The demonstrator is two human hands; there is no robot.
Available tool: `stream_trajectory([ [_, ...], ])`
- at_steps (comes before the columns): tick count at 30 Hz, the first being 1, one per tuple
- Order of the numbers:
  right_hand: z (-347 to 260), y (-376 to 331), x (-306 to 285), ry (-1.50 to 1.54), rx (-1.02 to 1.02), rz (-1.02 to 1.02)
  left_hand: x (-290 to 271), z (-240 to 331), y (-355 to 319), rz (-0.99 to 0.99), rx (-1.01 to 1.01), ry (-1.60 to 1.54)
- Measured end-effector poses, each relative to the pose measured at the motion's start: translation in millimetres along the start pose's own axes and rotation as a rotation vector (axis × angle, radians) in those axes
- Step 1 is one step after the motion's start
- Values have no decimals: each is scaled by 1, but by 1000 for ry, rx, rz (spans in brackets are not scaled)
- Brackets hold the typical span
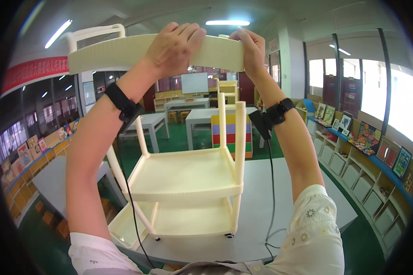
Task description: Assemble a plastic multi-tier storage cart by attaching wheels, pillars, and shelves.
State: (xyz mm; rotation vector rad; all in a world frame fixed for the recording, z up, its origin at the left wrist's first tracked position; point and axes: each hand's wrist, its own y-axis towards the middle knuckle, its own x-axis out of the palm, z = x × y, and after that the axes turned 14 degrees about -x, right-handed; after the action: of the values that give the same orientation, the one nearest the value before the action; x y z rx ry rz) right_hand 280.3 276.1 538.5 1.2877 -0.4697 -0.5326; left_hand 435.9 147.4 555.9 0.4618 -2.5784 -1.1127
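A cream plastic tray with a looped handle at its left end is held up at head height. My left hand has its fingers wrapped over the tray's top rim near the middle. Gripping the right end is my right hand, its thumb and fingers bent over the edge. Beneath stands a cream cart frame with a middle shelf and a lower shelf. Its two right posts end in bare tops, apart from the tray. My left arm hides part of the left side.
The cart's small black casters stand on a grey table. Another cream tray-like piece shows at its lower left. Black cables hang from both wrist straps. Grey tables, a multicoloured box and shelves of pictures lie beyond.
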Motion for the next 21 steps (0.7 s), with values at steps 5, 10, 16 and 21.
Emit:
stream_trajectory([
  [5,25,-21,12,47,184,-150,9,2,-45,-43,-101,-24],
  [10,17,-33,-8,-19,268,-287,20,28,-63,-17,-232,-161],
  [16,2,-50,-36,32,358,-257,37,68,-64,-47,-312,-210],
  [21,15,-68,-43,9,305,-116,45,77,-66,-51,-291,-204],
])
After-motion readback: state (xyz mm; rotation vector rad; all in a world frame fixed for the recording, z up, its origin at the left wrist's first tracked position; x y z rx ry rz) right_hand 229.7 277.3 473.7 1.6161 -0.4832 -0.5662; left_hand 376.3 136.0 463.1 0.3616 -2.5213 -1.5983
